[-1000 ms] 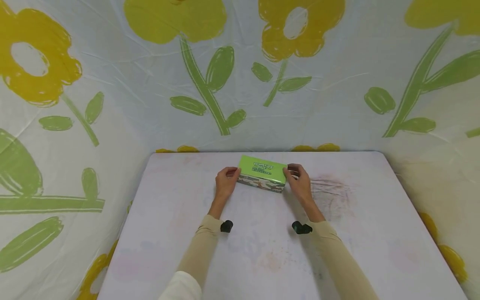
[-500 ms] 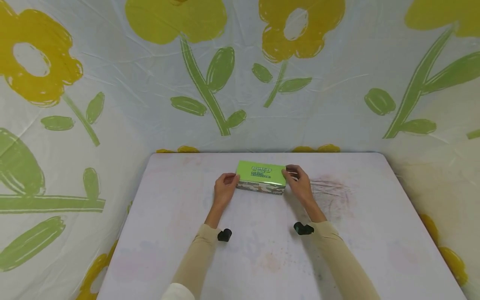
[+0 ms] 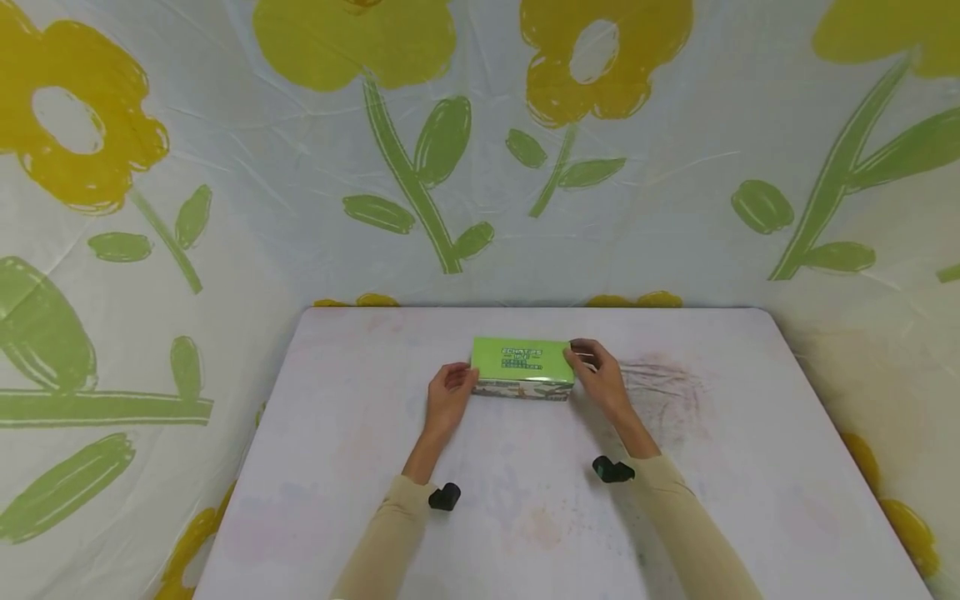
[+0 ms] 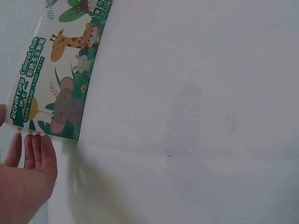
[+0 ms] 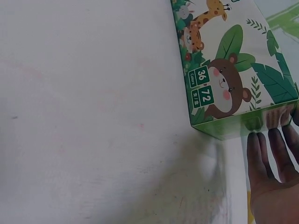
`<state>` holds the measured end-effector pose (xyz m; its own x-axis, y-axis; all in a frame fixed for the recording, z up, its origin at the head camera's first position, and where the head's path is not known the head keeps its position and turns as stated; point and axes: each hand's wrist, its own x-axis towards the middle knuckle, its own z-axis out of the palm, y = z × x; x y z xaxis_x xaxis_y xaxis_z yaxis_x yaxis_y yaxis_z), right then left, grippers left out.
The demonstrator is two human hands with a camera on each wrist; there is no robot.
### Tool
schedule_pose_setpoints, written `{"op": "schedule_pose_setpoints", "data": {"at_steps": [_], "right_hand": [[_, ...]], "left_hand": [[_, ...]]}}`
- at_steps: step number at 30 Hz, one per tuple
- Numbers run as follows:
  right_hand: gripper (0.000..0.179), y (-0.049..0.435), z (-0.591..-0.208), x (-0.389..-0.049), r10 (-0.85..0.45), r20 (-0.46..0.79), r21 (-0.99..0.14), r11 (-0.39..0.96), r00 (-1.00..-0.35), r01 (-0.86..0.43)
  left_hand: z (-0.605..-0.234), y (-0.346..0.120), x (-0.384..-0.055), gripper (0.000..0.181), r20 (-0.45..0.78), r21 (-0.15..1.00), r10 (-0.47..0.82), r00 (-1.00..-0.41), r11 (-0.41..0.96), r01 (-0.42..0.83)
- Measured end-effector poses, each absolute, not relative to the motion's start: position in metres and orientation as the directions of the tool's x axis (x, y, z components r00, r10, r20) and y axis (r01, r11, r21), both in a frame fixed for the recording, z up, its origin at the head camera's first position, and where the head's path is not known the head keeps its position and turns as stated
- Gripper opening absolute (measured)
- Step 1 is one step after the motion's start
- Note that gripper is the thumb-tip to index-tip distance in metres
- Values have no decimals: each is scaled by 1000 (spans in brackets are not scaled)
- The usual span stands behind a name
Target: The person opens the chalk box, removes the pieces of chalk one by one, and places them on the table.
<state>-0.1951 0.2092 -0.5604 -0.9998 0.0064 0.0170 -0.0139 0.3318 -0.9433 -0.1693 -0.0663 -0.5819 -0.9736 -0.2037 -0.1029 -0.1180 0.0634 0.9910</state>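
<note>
Head view, box: and here it is, the green-topped box (image 3: 521,360) towards the table's (image 3: 360,450) twelve o'clock side, drawn closer to the person than a second ago and now swung nearly square to the far edge.
Head view, hands: left hand (image 3: 447,396) at the box's half-past-eight, right hand (image 3: 602,383) at its three, each gripping an end between thumb and fingers.
Head view, meaning: two ends, two hands, so the straightening looks shared and steady; whether the box slides or hangs just above the table, I can't quite tell.
Left wrist view, grip: box at ten o'clock, elephant print (image 4: 67,105) showing, fingers at eight against the end.
Right wrist view, grip: box at two, bear print (image 5: 226,88) up, fingers at four on the green end.
</note>
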Motion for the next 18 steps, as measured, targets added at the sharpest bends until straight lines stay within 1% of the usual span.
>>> {"op": "schedule_pose_setpoints", "data": {"at_steps": [7,14,18], "right_hand": [[43,205,-540,-181,-20,32,-962,270,-999,-36],[47,210,-567,-185,-15,15,-952,305,-1000,-19],[48,213,-574,-184,-9,25,-951,309,-1000,-27]], "left_hand": [[-583,-68,-157,36,-103,992,-193,-976,57,-115],[-585,-69,-148,35,-119,989,-204,-972,60,-134],[-584,-68,-142,37,-129,988,-195,-972,55,-142]]}}
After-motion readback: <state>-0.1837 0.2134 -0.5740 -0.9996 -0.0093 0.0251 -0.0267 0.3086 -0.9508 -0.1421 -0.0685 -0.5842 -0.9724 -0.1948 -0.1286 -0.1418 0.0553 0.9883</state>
